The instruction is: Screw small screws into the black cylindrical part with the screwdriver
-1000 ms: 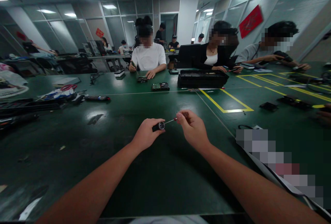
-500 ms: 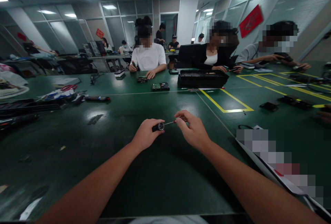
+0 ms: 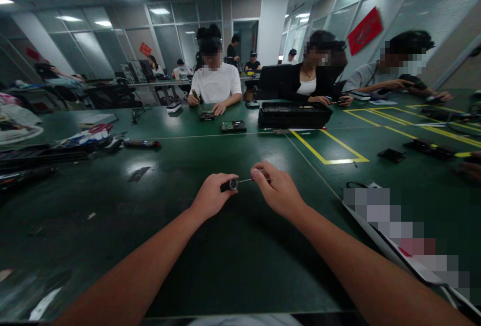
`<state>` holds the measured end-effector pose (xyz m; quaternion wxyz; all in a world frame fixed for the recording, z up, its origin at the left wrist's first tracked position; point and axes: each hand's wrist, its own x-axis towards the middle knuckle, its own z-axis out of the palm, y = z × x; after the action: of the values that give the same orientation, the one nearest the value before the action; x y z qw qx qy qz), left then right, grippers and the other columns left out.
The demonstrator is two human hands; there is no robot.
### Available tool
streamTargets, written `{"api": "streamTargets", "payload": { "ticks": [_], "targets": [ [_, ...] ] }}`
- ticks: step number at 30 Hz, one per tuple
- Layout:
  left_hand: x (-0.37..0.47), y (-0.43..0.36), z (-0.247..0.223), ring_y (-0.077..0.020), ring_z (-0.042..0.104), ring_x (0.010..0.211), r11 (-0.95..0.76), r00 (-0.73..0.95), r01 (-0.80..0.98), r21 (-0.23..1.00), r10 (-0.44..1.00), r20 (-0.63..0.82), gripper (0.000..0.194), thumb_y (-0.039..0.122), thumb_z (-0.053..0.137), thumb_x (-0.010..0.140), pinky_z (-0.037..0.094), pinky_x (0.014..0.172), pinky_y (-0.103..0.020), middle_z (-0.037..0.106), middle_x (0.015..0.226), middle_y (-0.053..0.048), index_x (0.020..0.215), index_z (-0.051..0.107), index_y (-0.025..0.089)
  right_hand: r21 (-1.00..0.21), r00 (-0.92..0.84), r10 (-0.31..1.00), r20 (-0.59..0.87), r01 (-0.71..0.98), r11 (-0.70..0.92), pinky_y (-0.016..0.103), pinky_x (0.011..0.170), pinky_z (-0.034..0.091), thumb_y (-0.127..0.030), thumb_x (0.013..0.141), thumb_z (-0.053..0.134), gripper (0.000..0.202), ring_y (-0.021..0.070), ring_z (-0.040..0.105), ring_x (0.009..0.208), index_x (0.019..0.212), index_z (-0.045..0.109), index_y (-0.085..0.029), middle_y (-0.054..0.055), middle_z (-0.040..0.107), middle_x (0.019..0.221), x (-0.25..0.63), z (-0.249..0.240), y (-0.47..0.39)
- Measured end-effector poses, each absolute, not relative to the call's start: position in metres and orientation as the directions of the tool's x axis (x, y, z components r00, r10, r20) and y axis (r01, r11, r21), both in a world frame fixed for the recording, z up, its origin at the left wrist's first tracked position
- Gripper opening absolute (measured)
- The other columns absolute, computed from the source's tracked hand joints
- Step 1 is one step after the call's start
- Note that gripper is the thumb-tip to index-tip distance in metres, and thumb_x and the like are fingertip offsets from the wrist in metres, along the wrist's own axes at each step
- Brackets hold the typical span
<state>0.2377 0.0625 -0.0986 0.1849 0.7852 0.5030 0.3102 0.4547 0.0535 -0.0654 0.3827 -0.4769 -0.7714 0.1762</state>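
My left hand (image 3: 213,195) is closed round a small black cylindrical part (image 3: 229,184), whose round, metallic-looking end faces the camera. From the right, my right hand (image 3: 278,188) grips a thin screwdriver (image 3: 245,180) with a reddish collar; its handle is mostly covered by the fingers. The metal shaft points left, its tip at or very near the round end of the part. Whether the tip touches it is too small to tell. Both hands are above the green table (image 3: 233,266).
A black tray (image 3: 295,115) and a green circuit board (image 3: 233,126) lie ahead. Cables and tools (image 3: 86,136) and a black pen-like tool (image 3: 142,144) are at the left. A white-edged item (image 3: 394,251) lies at right. People sit across the table.
The fingers of my right hand have shifted slightly left along the screwdriver, and the thumb has moved with them. My left hand and the black part are almost unchanged.
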Motion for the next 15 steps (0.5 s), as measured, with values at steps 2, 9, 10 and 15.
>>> {"api": "streamTargets", "payload": {
  "ticks": [2,9,10,15],
  "targets": [
    [0.2374,0.0622,-0.0980,-0.0246,0.062,0.108,-0.418,0.293,0.680,0.603,0.908,0.299,0.038,0.021,0.074,0.085,0.046,0.096,-0.042,0.071,0.116,-0.004,0.122,0.069,0.026,-0.615,-0.251,0.877,0.410,0.634,0.469,0.030,0.057,0.035,-0.043,0.102,0.041,0.034,0.0176,0.059,0.059,0.091,0.068,-0.023,0.001,0.066,0.068,0.4545,-0.0657,0.0550],
    [0.2359,0.0643,-0.0999,-0.0243,0.063,0.110,-0.413,0.281,0.668,0.619,0.910,0.304,0.038,0.020,0.073,0.085,0.046,0.099,-0.043,0.070,0.117,-0.005,0.122,0.069,0.026,-0.594,-0.317,0.853,0.415,0.615,0.518,0.031,0.059,0.040,-0.033,0.099,0.047,0.026,0.0177,0.061,0.062,0.115,0.066,-0.024,0.002,0.071,0.079,0.4518,-0.0660,0.0529],
    [0.2358,0.0645,-0.0999,-0.0243,0.063,0.111,-0.408,0.273,0.666,0.625,0.912,0.304,0.038,0.020,0.073,0.085,0.046,0.100,-0.043,0.070,0.118,-0.005,0.122,0.069,0.026,-0.592,-0.322,0.852,0.412,0.616,0.520,0.031,0.060,0.041,-0.032,0.098,0.048,0.026,0.0184,0.062,0.064,0.115,0.065,-0.023,0.002,0.070,0.078,0.4518,-0.0659,0.0521],
    [0.2365,0.0637,-0.0984,-0.0236,0.062,0.111,-0.395,0.257,0.663,0.636,0.918,0.303,0.038,0.019,0.073,0.085,0.046,0.101,-0.042,0.070,0.117,-0.004,0.122,0.069,0.025,-0.591,-0.321,0.839,0.440,0.600,0.539,0.033,0.068,0.045,-0.031,0.096,0.052,0.021,0.0206,0.066,0.077,0.110,0.065,-0.022,0.004,0.071,0.085,0.4525,-0.0656,0.0513]
  ]
}}
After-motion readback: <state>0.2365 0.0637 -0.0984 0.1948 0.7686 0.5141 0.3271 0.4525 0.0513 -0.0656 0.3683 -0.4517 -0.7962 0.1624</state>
